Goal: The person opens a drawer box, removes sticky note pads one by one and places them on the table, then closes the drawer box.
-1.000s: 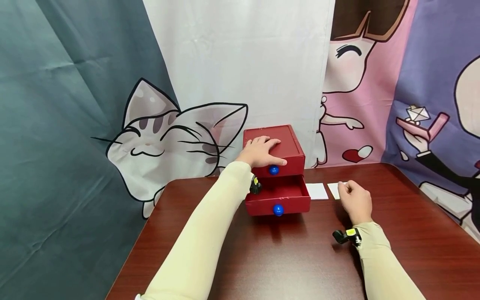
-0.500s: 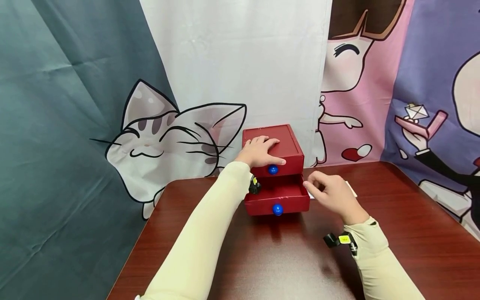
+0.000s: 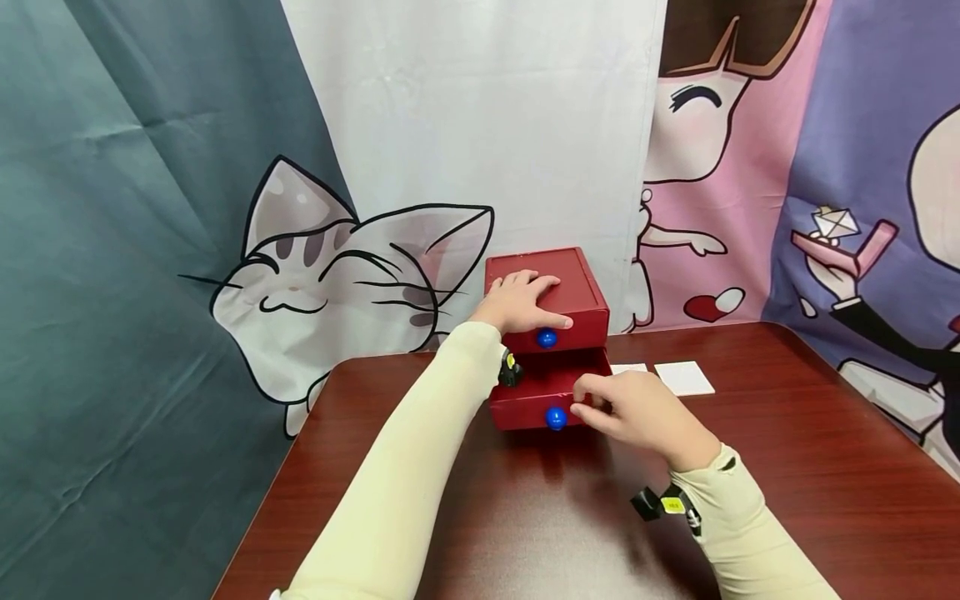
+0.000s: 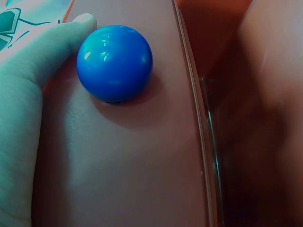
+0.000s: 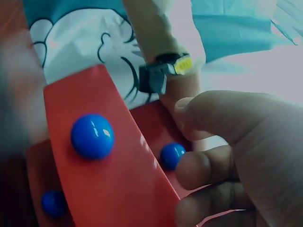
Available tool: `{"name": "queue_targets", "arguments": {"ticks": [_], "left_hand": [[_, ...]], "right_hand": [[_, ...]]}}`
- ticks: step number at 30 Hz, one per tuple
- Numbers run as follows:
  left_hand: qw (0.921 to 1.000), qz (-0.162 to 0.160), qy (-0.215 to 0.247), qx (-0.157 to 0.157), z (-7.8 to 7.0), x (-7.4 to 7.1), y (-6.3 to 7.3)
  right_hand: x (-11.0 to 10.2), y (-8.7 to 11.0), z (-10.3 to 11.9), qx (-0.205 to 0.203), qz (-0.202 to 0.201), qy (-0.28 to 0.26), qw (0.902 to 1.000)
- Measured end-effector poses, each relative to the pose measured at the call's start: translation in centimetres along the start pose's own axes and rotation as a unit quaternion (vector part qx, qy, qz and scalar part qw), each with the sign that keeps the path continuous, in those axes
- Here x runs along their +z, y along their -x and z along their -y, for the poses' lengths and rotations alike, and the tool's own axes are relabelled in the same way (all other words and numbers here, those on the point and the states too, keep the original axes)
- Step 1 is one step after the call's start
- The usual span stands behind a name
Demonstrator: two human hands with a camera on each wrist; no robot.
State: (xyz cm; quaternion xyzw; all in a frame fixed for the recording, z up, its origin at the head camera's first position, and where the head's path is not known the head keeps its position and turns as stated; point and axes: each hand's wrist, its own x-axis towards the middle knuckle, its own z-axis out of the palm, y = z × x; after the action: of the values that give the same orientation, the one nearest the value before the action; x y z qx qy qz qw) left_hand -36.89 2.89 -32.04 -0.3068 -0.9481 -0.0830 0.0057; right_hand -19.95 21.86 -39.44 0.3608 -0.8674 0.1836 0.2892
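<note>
hiding one card (image 3: pixel 628 367), the right hand (image 3: pixel 637 412) grip curls over the open drawer (image 3: pixel 551 392); left hand (image 3: pixel 521 302) flat.

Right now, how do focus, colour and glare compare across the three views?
Head view: sharp, evenly lit, soft sheen on the table. Left wrist view: upper knob crisp with glare spots, right side blurred. Right wrist view: bluish cast, the right hand and the picture's left edge soft, lower knob clear.

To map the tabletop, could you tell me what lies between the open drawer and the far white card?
In the head view, another white card, partly hidden behind the right hand.
</note>
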Motion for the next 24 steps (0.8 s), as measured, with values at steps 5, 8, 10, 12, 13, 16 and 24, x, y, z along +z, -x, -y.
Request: {"name": "queue_targets", "arguments": {"ticks": [5, 8, 10, 12, 13, 16, 24], "left_hand": [[1.0, -0.004, -0.003, -0.001, 0.0, 0.2, -0.1], [1.0, -0.004, -0.005, -0.002, 0.0, 0.2, -0.2], [1.0, -0.003, -0.007, -0.003, 0.1, 0.2, -0.2], [1.0, -0.003, -0.007, -0.002, 0.1, 0.3, -0.2], [1.0, -0.004, -0.007, -0.002, 0.1, 0.3, -0.2], [1.0, -0.005, -0.007, -0.002, 0.1, 0.3, -0.2], [0.9999, -0.008, -0.009, -0.001, 0.0, 0.3, -0.1]], "right_hand": [[0.6, -0.2, 1.0, 0.005, 0.044, 0.005, 0.999], [1.0, -0.2, 1.2, 0.023, 0.088, -0.003, 0.9959], [1.3, -0.2, 1.3, 0.038, 0.118, -0.014, 0.9922], [1.7, -0.1, 1.4, 0.055, 0.145, -0.02, 0.9878], [1.9, -0.1, 1.4, 0.063, 0.154, -0.024, 0.9858], [2.4, 0.0, 1.4, 0.08, 0.166, -0.03, 0.9824], [3.8, -0.1, 1.5, 0.07, 0.115, 0.012, 0.9908]]}}
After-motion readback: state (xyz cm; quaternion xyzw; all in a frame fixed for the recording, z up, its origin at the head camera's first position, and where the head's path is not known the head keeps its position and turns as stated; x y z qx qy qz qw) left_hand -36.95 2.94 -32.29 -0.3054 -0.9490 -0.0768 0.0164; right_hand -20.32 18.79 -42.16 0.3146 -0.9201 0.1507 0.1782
